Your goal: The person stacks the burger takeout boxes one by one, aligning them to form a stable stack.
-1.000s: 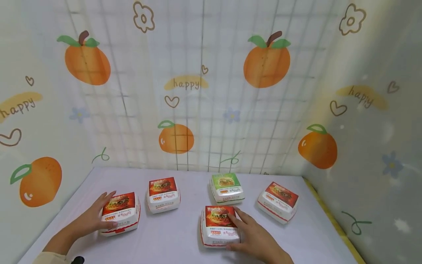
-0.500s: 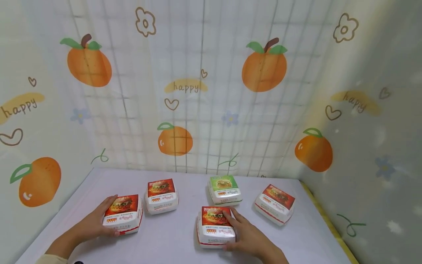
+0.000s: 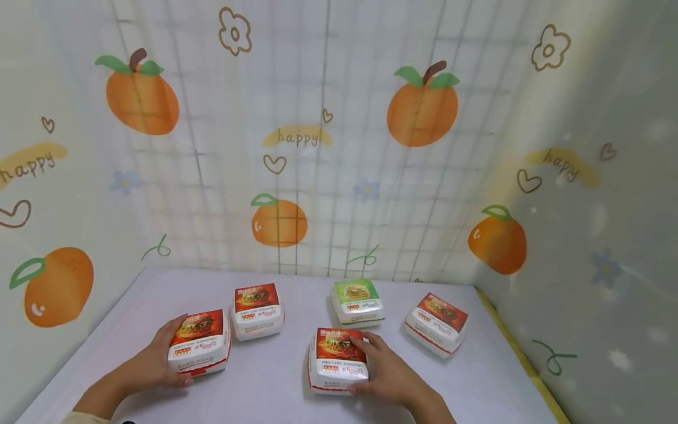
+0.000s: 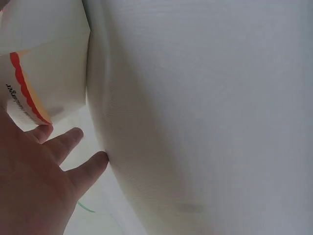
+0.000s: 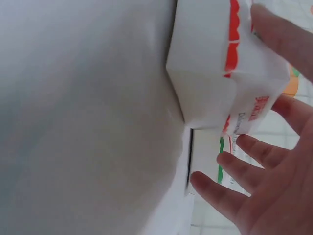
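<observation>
In the head view, my left hand [image 3: 148,370] grips the left side of a red-and-white burger box [image 3: 199,338], thumb at the front and fingers round the back. The left wrist view shows that box [image 4: 51,81] at upper left, fingertips at its lower edge. My right hand [image 3: 391,375] holds a second red-and-white burger box [image 3: 339,359] near the front middle by its right side. Seen from the right wrist, the thumb lies along one wall of this box [image 5: 203,58] and the index finger touches another; the remaining fingers are spread. Both boxes are closed and upright.
Behind stand another red burger box [image 3: 258,312], close to the left one, a green burger box [image 3: 358,303] and a red burger box [image 3: 436,325] turned at an angle. A white table [image 3: 265,377] carries them. A fruit-printed curtain [image 3: 328,224] encloses the back and sides.
The left hand's burger box has slid slightly right, its hand closing round it. The right hand's box has shifted slightly left. The head view has turned a little.
</observation>
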`<state>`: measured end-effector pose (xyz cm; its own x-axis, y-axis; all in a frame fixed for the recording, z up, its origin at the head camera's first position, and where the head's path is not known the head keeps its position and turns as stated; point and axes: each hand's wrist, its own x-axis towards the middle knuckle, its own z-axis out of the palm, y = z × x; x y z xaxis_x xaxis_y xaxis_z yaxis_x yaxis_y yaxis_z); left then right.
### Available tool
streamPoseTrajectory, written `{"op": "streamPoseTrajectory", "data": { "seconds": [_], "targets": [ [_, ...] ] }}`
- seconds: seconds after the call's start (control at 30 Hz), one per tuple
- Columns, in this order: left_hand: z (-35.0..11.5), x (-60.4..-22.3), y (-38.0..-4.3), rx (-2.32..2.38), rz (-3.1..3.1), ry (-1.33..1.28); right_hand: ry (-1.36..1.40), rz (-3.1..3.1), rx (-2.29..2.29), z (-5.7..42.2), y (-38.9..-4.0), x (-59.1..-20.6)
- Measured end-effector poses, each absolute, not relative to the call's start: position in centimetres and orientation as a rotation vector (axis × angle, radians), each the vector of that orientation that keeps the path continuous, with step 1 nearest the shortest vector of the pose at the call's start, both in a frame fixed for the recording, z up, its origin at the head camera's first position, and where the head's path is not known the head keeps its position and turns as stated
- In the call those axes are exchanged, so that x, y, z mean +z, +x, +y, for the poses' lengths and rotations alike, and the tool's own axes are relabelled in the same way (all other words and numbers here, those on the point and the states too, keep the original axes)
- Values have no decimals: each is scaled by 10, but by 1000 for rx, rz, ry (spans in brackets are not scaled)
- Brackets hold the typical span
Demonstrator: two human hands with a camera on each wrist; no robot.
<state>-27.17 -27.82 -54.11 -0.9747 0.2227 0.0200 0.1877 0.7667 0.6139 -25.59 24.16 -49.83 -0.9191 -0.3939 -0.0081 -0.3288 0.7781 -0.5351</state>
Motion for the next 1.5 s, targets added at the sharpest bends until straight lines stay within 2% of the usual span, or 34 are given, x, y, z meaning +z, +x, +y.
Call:
{"op": "streamPoseTrajectory", "data": {
  "seconds": [0.3,0.67,1.0,1.27,1.5],
  "targets": [
    [-276,-525,-276,969,2993,377,-571,2860,-948,237,-266,-502],
    [-273,-530,-268,1011,3015,430,-552,2862,-938,232,-266,-517],
    [-257,-515,-262,1069,2972,323,-562,2850,-983,227,-264,-517],
    [-247,-506,-258,1167,2969,427,-580,2852,-983,225,-264,-515],
    [-235,-504,-253,1227,2905,367,-599,2821,-996,224,-264,-518]
  ]
}}
